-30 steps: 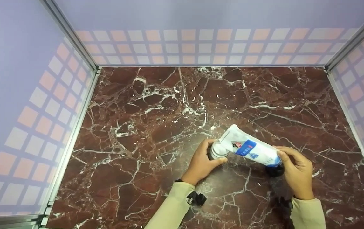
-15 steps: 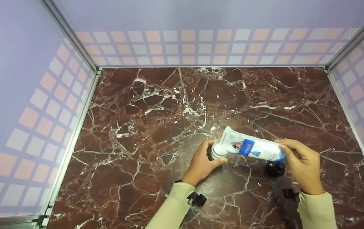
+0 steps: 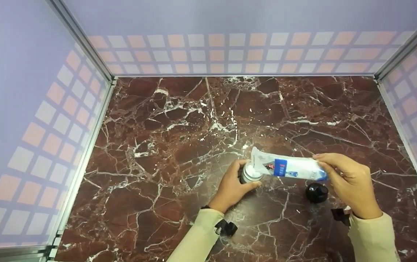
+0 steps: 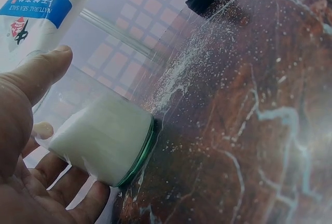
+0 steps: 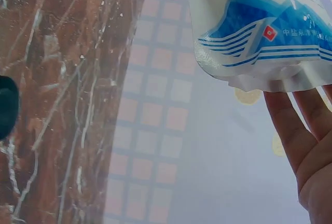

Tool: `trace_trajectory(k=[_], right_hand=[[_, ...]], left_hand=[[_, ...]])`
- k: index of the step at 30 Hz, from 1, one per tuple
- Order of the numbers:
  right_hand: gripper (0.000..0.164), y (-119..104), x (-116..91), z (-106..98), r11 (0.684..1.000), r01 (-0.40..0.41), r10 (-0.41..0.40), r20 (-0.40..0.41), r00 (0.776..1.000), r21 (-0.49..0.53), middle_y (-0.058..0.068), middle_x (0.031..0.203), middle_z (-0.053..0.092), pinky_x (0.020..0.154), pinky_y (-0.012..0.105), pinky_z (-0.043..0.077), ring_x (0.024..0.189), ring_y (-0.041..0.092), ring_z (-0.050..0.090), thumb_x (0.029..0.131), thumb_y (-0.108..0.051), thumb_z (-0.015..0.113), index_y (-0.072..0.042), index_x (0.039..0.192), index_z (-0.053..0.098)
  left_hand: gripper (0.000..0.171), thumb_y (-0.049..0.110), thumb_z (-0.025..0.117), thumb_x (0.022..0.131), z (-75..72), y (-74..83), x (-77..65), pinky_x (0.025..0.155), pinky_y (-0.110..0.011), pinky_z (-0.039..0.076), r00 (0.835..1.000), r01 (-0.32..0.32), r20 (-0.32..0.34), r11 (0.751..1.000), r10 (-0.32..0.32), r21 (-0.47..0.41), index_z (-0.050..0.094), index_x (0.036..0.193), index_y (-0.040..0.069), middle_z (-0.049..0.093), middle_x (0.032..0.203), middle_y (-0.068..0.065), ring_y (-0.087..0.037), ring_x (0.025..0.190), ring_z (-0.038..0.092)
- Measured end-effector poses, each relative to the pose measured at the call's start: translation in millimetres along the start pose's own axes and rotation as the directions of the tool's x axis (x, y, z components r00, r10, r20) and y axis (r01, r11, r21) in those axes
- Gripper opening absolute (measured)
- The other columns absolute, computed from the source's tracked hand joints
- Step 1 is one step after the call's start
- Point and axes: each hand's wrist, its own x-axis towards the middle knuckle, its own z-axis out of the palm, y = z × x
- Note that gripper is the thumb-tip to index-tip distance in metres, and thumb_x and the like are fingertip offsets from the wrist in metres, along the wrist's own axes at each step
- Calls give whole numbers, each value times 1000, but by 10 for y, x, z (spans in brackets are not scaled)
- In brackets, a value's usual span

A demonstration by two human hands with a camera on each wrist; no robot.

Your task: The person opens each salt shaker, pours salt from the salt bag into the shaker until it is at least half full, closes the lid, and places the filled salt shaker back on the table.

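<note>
My left hand (image 3: pixel 231 188) curls round a clear glass jar (image 4: pixel 137 146) with a greenish base, standing on the table. White salt (image 4: pixel 98 130) fills much of the jar in the left wrist view. My right hand (image 3: pixel 352 183) grips the bottom end of a white and blue bag of sea salt (image 3: pixel 299 169). The bag lies nearly level in the head view, its other end over the jar's mouth. In the right wrist view, fingers (image 5: pixel 290 125) are behind the bag's crimped end. Whether salt is flowing is hidden.
A shiny black lid (image 3: pixel 317 193) with a knob sits on the marbled table (image 3: pixel 179 218), below the bag near my right hand. Spilled salt (image 4: pixel 181 68) is scattered between jar and lid. Purple checked walls (image 3: pixel 208 51) enclose the back and sides.
My right hand has moved right and away from me, swinging the bag from a slant to nearly level. More of the black lid shows. My left hand and the jar have stayed put.
</note>
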Motion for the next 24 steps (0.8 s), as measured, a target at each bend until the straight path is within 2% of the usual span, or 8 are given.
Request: trace_trajectory(k=[3,8,18,24], right_hand=[[42,-26,42,-10,1000,18,-18,12,1000,-18,13,106,78,83,10,50,104,3,70,75,24,75,-5,105,80],[41,-80,120,-5,998,50,-49,24,999,-41,12,105,78,93,14,51,108,4,69,74,23,76,-4,105,80],[39,-186,243,17,992,98,-95,45,994,-78,10,104,78,96,14,49,106,7,69,73,21,77,-3,104,80],[36,-219,295,6,989,120,-114,72,991,-83,7,105,78,94,14,49,105,7,69,77,17,78,-5,105,80]], left_hand=[[73,32,92,77,-2,4,1,108,-36,47,1000,2,2,1000,-2,0,54,138,19,61,134,0,-15,120,59],[73,31,92,76,-3,-1,1,106,-35,48,1000,-1,4,1000,1,-7,54,137,19,61,132,1,-15,118,60],[74,31,92,78,-7,5,3,103,-33,50,1000,0,15,1000,0,-2,53,140,16,60,132,-1,-15,117,60],[73,29,92,78,-5,7,7,102,-32,50,1000,2,15,1000,-2,-2,53,138,16,61,131,-1,-14,116,60]])
